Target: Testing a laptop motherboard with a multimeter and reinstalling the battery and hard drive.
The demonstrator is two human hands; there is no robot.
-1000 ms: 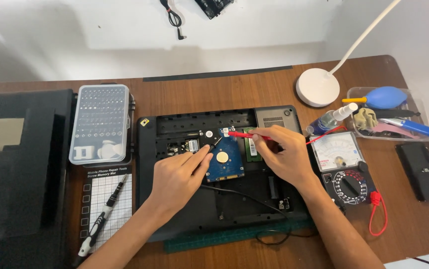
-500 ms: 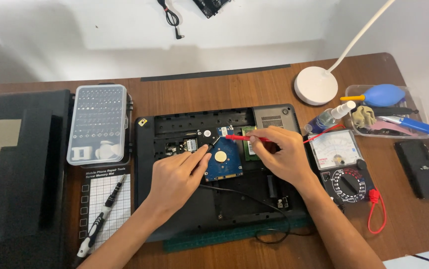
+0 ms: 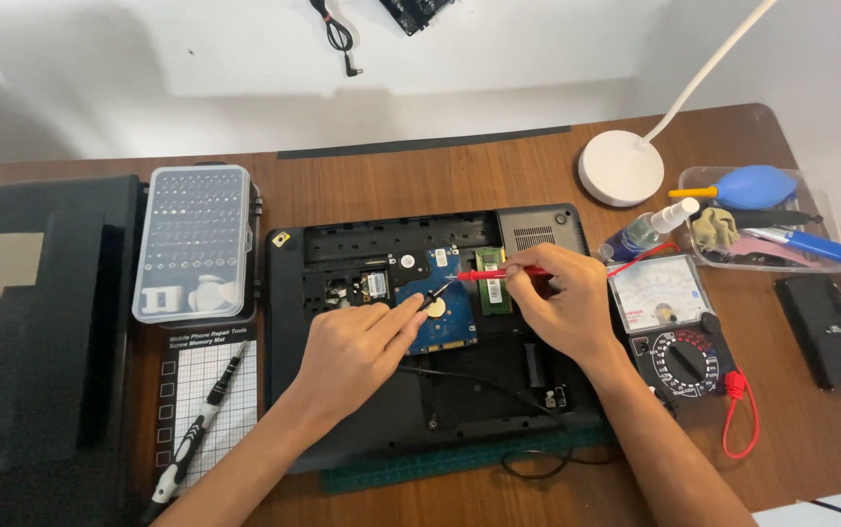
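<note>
Green mat edge [image 3: 411, 470] nearest, under the opened black laptop [image 3: 342, 420] on the brown counter [image 3: 791, 429]. Left hand [image 3: 352, 346] pinches a black probe [image 3: 432, 301] on the blue drive board [image 3: 445, 317]; right hand [image 3: 562, 307] grips a red probe [image 3: 494, 275], tip just above the board. White grid mat [image 3: 208, 385] left, meter [image 3: 674, 332] right. Clear bit case [image 3: 194, 242] and white lamp base [image 3: 620, 168] farther back.

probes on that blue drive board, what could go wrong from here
1. The red probe and black probe tips sit close together on the blue drive board; a slip might bridge neighbouring contacts.
2. The black lead trails across the open laptop and could snag as the left hand moves.
3. The right hand works beside the multimeter and may nudge it.
</note>
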